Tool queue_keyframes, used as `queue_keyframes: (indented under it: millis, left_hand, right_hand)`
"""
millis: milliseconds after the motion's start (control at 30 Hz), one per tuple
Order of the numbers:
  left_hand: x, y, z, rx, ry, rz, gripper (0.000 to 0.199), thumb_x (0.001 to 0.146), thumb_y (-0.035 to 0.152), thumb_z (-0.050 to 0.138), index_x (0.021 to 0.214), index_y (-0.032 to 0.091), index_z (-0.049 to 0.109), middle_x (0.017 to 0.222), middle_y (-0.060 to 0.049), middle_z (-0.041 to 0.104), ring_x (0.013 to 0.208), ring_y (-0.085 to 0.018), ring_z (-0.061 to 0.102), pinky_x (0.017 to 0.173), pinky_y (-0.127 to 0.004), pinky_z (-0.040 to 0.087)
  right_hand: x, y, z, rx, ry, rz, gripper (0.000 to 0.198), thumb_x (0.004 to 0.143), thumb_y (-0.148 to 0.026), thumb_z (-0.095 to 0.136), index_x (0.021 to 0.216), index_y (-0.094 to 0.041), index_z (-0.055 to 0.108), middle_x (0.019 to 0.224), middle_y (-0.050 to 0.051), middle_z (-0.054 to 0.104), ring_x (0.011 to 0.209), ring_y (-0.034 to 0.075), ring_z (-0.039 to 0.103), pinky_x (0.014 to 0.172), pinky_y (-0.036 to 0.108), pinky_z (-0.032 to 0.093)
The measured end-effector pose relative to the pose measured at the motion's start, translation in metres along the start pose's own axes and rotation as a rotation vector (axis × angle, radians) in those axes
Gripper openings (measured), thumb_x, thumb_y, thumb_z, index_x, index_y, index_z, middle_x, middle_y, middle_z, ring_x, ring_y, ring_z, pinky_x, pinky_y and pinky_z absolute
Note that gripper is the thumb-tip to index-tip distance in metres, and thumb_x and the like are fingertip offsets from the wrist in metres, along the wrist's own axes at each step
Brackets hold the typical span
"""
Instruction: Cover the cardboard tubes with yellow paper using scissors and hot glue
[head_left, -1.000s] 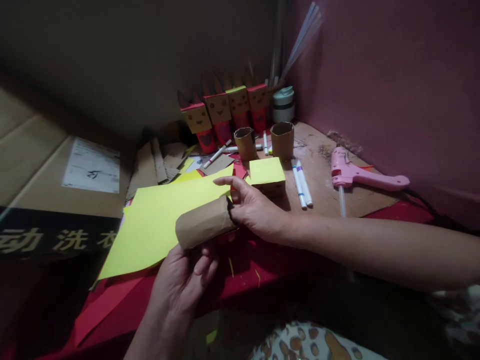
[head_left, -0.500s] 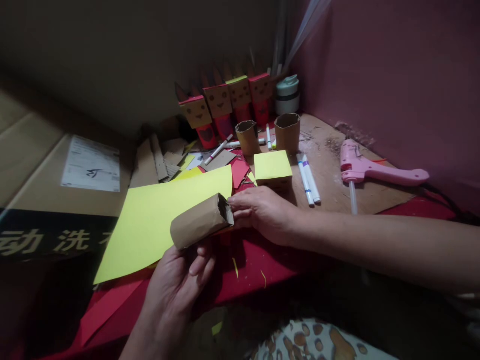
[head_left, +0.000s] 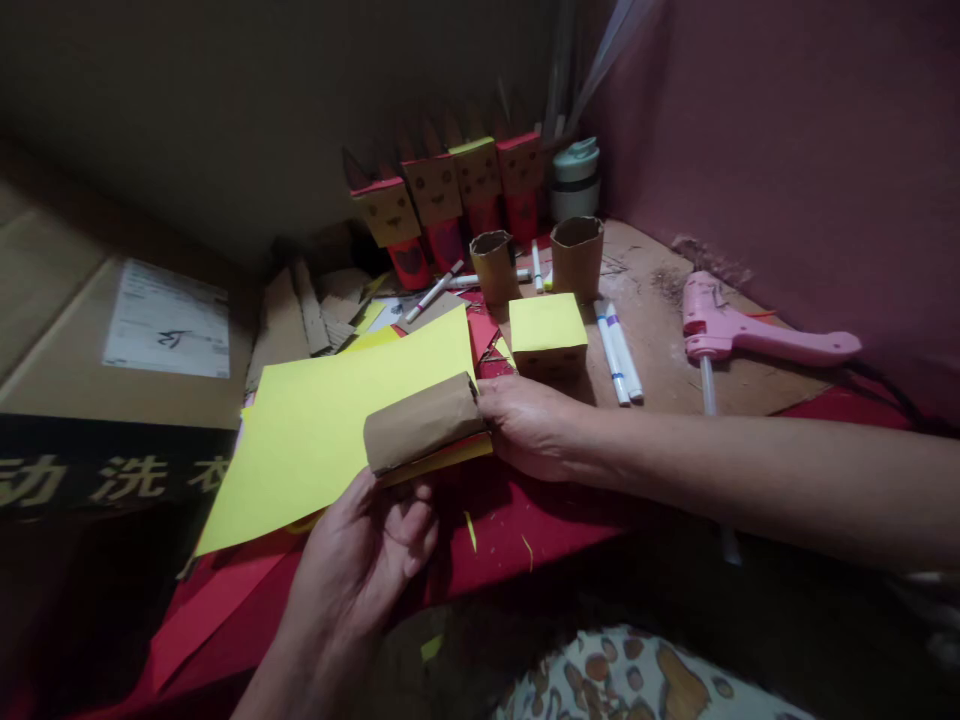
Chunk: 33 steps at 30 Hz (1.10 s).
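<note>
A brown cardboard tube point(head_left: 427, 425) lies on its side over the near right edge of a yellow sheet of paper point(head_left: 300, 440). A strip of the yellow paper shows beneath the tube. My left hand point(head_left: 367, 545) holds the tube's left end from below, its thumb near the rim and its fingers curled. At the other end, my right hand point(head_left: 529, 420) closes on the tube; its fingertips are partly hidden. Just beyond the right hand stands a cardboard box with a yellow top point(head_left: 547, 325).
Two upright cardboard tubes point(head_left: 576, 260) stand behind, near white markers point(head_left: 619, 355). A pink glue gun point(head_left: 757, 335) rests at the right. Several cardboard figures with faces point(head_left: 384, 215) and a lidded cup point(head_left: 576, 180) line the back. A large carton point(head_left: 67, 330) is at the left.
The tube has moved right and turned so its open right end no longer shows. Yellow paper now shows under it. My right hand has shifted slightly right, staying at the tube's end.
</note>
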<state>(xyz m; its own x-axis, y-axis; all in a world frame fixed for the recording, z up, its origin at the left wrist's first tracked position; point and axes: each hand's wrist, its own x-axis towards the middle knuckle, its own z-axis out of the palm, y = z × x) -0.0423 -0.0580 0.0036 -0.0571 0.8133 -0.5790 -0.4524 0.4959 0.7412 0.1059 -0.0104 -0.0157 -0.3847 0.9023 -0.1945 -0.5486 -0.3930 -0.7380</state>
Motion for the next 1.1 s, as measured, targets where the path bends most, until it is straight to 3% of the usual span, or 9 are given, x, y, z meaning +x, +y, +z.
queue_keyframes:
  millis: [167, 500, 733, 900, 1100]
  left_hand:
    - [-0.002, -0.004, 0.009, -0.023, 0.051, 0.06, 0.037, 0.091, 0.004, 0.028, 0.082, 0.012, 0.062, 0.052, -0.006, 0.063, 0.037, -0.012, 0.056, 0.034, -0.019, 0.047]
    - [-0.002, -0.007, 0.013, -0.017, -0.023, 0.108, 0.041, 0.093, 0.005, 0.025, 0.104, 0.009, 0.064, 0.059, -0.011, 0.069, 0.047, -0.018, 0.065, 0.04, -0.024, 0.054]
    - [-0.003, -0.009, 0.006, 0.017, 0.001, 0.134, 0.036, 0.088, 0.004, 0.033, 0.09, 0.01, 0.069, 0.058, -0.01, 0.067, 0.035, -0.012, 0.05, 0.031, -0.019, 0.044]
    - [-0.004, -0.009, 0.006, 0.057, 0.005, 0.155, 0.04, 0.087, 0.004, 0.033, 0.071, 0.007, 0.07, 0.055, -0.01, 0.065, 0.034, -0.01, 0.049, 0.034, -0.019, 0.047]
    - [-0.002, -0.014, 0.0, 0.068, -0.095, 0.194, 0.03, 0.081, 0.006, 0.042, 0.079, 0.01, 0.072, 0.061, -0.01, 0.069, 0.034, -0.012, 0.05, 0.029, -0.021, 0.044]
  right_hand:
    - [0.001, 0.0, -0.001, 0.118, -0.038, 0.0, 0.03, 0.067, 0.001, 0.056, 0.09, -0.011, 0.07, 0.075, 0.007, 0.073, 0.082, 0.022, 0.067, 0.084, 0.036, 0.051]
    - [0.005, 0.001, -0.002, 0.119, -0.064, 0.003, 0.017, 0.076, -0.006, 0.056, 0.084, -0.014, 0.069, 0.074, 0.007, 0.072, 0.081, 0.021, 0.067, 0.083, 0.035, 0.052]
    - [0.0, 0.002, -0.004, -0.006, -0.052, -0.05, 0.009, 0.077, -0.013, 0.062, 0.082, -0.016, 0.068, 0.077, 0.005, 0.072, 0.085, 0.021, 0.065, 0.085, 0.034, 0.05]
    - [-0.003, 0.001, -0.004, -0.12, -0.023, -0.077, 0.006, 0.078, -0.021, 0.064, 0.076, -0.018, 0.068, 0.074, 0.003, 0.071, 0.08, 0.02, 0.064, 0.085, 0.034, 0.047]
    - [-0.006, -0.001, -0.004, -0.18, 0.029, -0.058, 0.01, 0.078, -0.024, 0.065, 0.072, -0.017, 0.068, 0.073, 0.004, 0.071, 0.078, 0.021, 0.064, 0.079, 0.034, 0.048]
